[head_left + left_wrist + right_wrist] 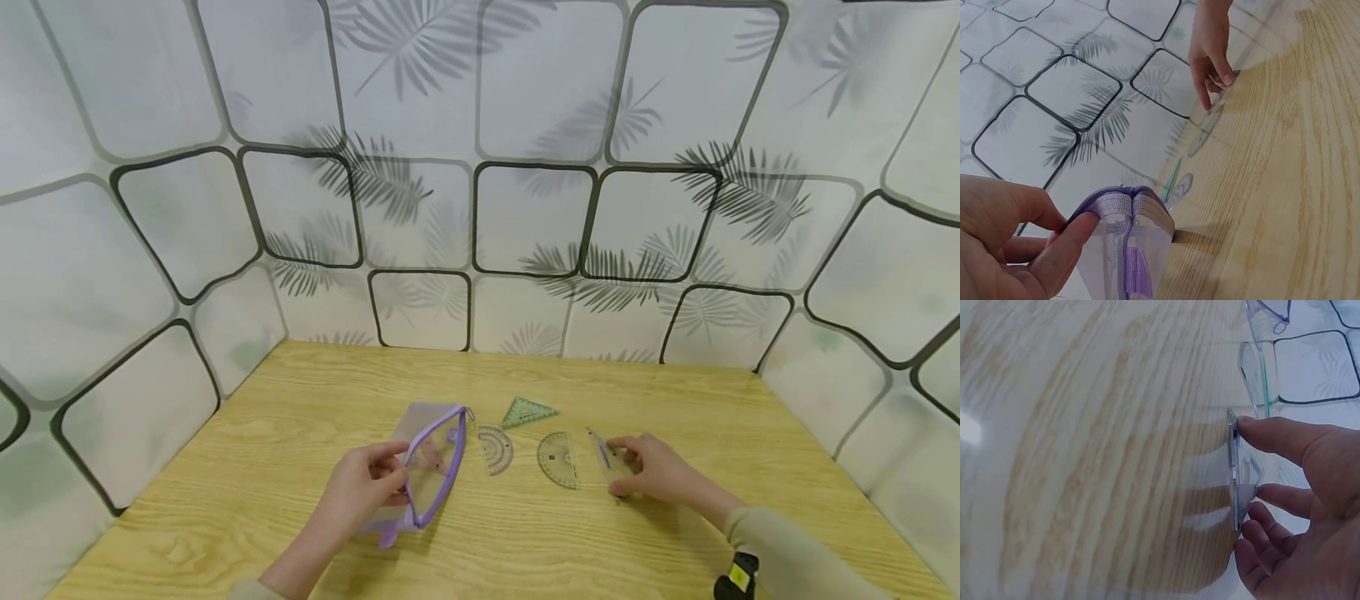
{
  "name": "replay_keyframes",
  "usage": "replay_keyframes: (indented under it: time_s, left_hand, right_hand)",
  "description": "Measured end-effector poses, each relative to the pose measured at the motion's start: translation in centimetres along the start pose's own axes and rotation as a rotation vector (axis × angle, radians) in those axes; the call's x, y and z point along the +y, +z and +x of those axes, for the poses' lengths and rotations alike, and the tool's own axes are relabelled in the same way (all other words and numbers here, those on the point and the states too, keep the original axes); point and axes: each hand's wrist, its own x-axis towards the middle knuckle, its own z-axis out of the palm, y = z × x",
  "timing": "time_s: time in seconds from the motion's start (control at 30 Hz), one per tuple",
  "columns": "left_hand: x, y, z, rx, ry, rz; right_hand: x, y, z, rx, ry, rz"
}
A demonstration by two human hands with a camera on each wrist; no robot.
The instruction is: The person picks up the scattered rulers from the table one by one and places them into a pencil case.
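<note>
A purple-edged mesh zip pouch (452,471) stands with its mouth parted on the table's left-centre. My left hand (365,481) pinches the near rim between thumb and fingers, also seen in the left wrist view. To the right, my right hand (651,469) grips a clear set square (1234,481), thumb at one end and fingers at the other, tilted at the tabletop. Between the hands lie two clear protractors, the left protractor (496,450) beside the pouch and the right protractor (557,460) nearer the right hand. Behind them rests a green set square (527,412).
The wood-grain table (247,467) reaches back to a patterned cloth wall (525,308), which also encloses the left and right sides. A black band with a yellow patch (738,573) shows by the right sleeve (787,550).
</note>
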Motion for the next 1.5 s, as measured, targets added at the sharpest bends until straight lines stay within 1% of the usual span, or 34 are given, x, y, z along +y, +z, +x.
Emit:
replay_keyframes:
  time_s: [0.17, 0.33, 0.6, 0.9, 1.07, 1.23, 1.4, 1.5]
  left_hand:
    - [0.0, 0.0, 0.0, -0.005, 0.006, -0.003]
    - [-0.1, 0.0, 0.0, -0.006, 0.012, 0.008]
    - [-0.1, -0.1, 0.1, -0.014, 0.026, 0.017]
    - [-0.3, 0.0, 0.1, -0.021, 0.029, 0.011]
    - [-0.3, 0.0, 0.0, -0.027, 0.028, 0.004]
    - [-0.2, 0.0, 0.0, -0.04, 0.014, -0.005]
    - [-0.2, 0.0, 0.0, -0.047, 0.017, -0.007]
    - [-0.2, 0.0, 0.0, -0.05, 0.019, -0.007]
  right_hand:
    - [0.0, -0.2, 0.2, -0.013, -0.009, -0.018]
    - [-0.1, -0.2, 0.4, -0.019, 0.021, -0.019]
    - [-0.7, -0.5, 0.3, -0.043, 0.07, 0.023]
    - [-1.0, -0.8, 0.1, -0.031, 0.101, -0.015]
    - [-0.7, -0.9, 0.1, -0.04, 0.086, -0.028]
    - [-0.3, -1.0, 0.2, -0.067, 0.082, -0.012]
    - [-0.2, -1.4, 0.3, -0.091, 0.036, -0.021]
    - [-0.2, -1.5, 0.4, -0.118, 0.003, 0.001]
